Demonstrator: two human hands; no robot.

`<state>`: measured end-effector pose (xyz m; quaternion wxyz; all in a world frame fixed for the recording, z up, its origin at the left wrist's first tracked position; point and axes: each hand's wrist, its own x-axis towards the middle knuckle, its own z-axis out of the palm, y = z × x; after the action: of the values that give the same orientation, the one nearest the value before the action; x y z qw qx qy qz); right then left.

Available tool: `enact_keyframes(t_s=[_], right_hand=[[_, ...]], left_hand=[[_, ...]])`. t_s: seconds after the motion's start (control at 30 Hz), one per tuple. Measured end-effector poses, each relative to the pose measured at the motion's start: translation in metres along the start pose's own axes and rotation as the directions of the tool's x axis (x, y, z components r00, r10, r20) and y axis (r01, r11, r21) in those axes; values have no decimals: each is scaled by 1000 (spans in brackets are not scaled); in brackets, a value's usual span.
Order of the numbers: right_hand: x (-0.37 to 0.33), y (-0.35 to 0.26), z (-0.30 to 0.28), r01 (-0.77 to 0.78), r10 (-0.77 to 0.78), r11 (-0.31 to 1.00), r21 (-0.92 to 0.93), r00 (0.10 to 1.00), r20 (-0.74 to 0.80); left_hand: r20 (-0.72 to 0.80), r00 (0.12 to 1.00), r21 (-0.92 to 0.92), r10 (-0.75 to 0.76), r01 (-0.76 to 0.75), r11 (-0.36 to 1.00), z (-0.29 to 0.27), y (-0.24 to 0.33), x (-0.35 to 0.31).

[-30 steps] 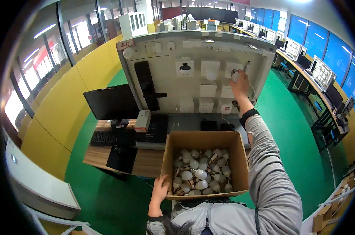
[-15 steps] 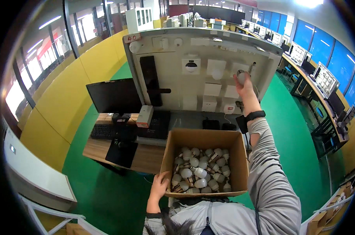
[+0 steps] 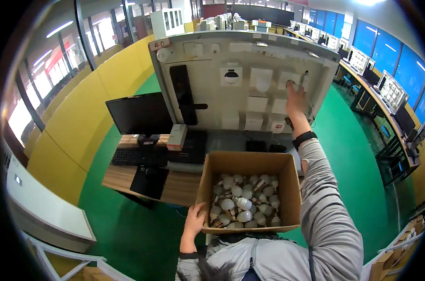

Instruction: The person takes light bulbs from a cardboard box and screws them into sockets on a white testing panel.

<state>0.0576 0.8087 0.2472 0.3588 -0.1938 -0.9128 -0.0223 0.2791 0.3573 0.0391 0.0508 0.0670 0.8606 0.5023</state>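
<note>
My right hand (image 3: 296, 100) is raised to the upper right of the white upright panel (image 3: 203, 79). Its fingers are closed around a light bulb (image 3: 294, 86), mostly hidden behind them, beside a square white fitting. Lower down, my left hand (image 3: 194, 221) grips the near left edge of an open cardboard box (image 3: 292, 182). Inside the box lies a heap of white light bulbs (image 3: 244, 203) with metal screw bases, tumbled in all directions.
On the panel are a black door lock (image 3: 181, 89), a dome camera (image 3: 231, 77) and several white square devices. To the left, a wooden desk (image 3: 175, 187) carries a monitor (image 3: 139, 115), a keyboard (image 3: 132, 156) and a small white box (image 3: 176, 137). A yellow partition (image 3: 81, 107) stands beyond.
My right hand has turned, so its back and fingers now cover more of the bulb against the panel. My left hand stays on the box edge; the view has shifted slightly.
</note>
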Motion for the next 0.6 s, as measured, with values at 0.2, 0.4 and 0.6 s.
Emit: enact_keyframes(t_s=[0.2, 0.4, 0.6], right_hand=[[8, 18, 27, -141, 179, 784, 604, 984, -2], [22, 10, 15, -361, 16, -852, 380, 707, 707], [37, 37, 45, -341, 154, -699, 628, 787, 598]], left_hand=[[27, 1000, 12, -10, 10, 1000, 2, 4, 5], [5, 1000, 39, -2, 1, 999, -1, 8, -1], [23, 999, 24, 44, -44, 999, 2, 3, 7]])
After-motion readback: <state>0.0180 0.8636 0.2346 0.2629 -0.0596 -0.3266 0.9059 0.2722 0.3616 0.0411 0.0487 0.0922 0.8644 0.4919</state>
